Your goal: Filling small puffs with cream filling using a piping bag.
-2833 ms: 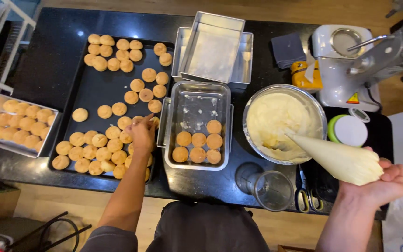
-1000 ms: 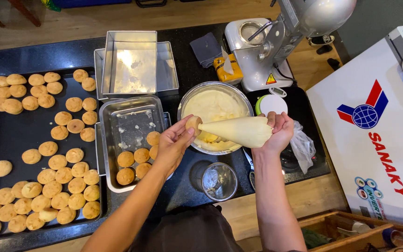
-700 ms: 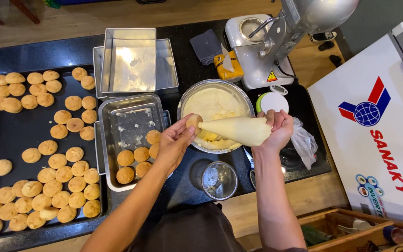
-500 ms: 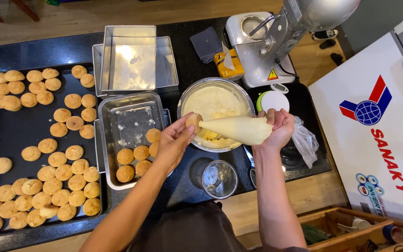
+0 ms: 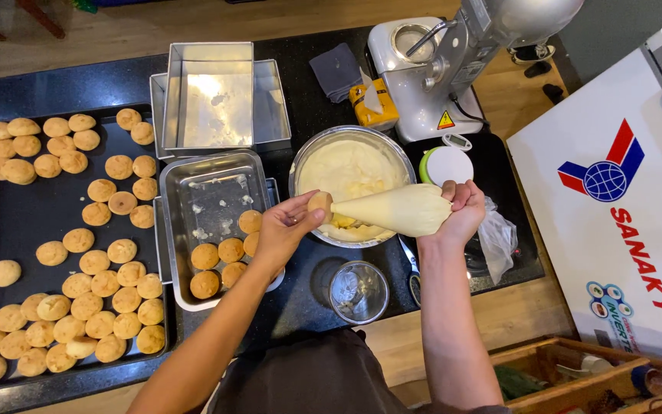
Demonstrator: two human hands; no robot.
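Dark stone worktop (image 5: 323, 100) fills most of the frame, with pale wooden floor showing along the top and lower right and a white chest freezer (image 5: 614, 199) at the right edge. Across the left side lies a big black baking tray (image 5: 9, 230) crowded with small golden puff shells. Top centre, empty square metal tins (image 5: 212, 96) sit stacked, and to the upper right stands a grey stand mixer (image 5: 453, 69). Just below centre-left, a metal tray (image 5: 212, 222) holds a handful of shells in its lower right corner, close beside a steel bowl of pale cream (image 5: 350, 172). A small empty glass bowl (image 5: 358, 291) stands at the worktop's near edge.

Over the cream bowl, the piping bag (image 5: 396, 211) lies almost level — its long axis runs across the frame, fat end to the right, tip pointing left. The right hand (image 5: 461, 211) is wrapped tight around that fat twisted end. The tip meets a single puff shell (image 5: 319, 203), pinched between fingers and thumb of the left hand (image 5: 285, 230), whose grip is narrow and closed on it. So the shell lies directly left of the bag, touching the nozzle, just right of the metal tray and above the bowl's left rim.
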